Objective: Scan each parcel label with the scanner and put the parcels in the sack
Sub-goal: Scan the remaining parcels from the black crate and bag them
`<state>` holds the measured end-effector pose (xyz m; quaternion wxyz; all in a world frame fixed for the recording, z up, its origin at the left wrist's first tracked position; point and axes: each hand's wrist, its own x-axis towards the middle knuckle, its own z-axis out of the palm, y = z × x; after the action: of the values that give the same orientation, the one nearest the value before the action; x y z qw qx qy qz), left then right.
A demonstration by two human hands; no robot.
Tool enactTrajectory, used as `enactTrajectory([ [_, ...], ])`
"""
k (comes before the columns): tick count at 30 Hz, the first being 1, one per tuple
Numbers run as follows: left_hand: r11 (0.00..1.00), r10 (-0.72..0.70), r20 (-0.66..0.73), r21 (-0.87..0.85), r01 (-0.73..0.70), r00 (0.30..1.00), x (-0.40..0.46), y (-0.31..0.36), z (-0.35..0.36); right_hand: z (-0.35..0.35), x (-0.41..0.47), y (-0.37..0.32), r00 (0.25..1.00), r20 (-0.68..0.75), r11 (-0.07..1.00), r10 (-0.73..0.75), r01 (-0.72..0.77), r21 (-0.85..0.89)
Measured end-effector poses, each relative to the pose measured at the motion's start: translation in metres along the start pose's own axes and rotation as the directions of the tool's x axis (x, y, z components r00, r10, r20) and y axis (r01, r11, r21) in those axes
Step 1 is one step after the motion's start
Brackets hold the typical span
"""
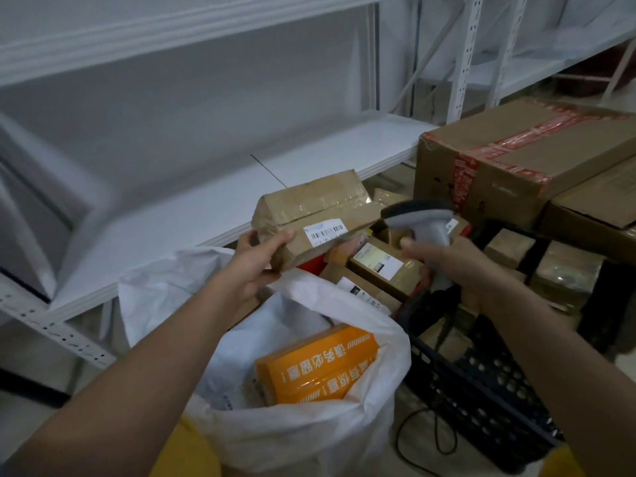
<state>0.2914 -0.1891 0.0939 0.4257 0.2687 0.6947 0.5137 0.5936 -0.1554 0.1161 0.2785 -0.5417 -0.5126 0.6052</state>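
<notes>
My left hand [257,261] holds a taped brown cardboard parcel [309,211] by its left end, above the sack. Its white barcode label [327,232] faces me. My right hand [451,261] grips a grey handheld scanner [421,218], whose head points left at the label from close by. Below, the white sack [344,425] stands open with an orange parcel [320,364] and a white mailer inside.
A black plastic crate [481,383] to the right holds several brown parcels, one with a white label [377,261]. A large red-taped carton [516,156] sits behind it. White metal shelving [206,208] runs along the left and back. A black cable lies on the floor.
</notes>
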Motion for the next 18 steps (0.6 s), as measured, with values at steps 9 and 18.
enactTrajectory([
  [9, 0.977, -0.21, 0.068, 0.035, 0.208, 0.975, -0.037, -0.022, -0.129, 0.072, 0.041, 0.059, 0.988, 0.003, 0.877, 0.155, -0.137, -0.462],
  [18, 0.93, -0.241, 0.012, 0.289, 0.227, 0.97, -0.039, -0.028, -0.175, 0.085, 0.053, 0.064, 0.989, -0.117, 0.808, 0.093, -0.144, -0.571],
])
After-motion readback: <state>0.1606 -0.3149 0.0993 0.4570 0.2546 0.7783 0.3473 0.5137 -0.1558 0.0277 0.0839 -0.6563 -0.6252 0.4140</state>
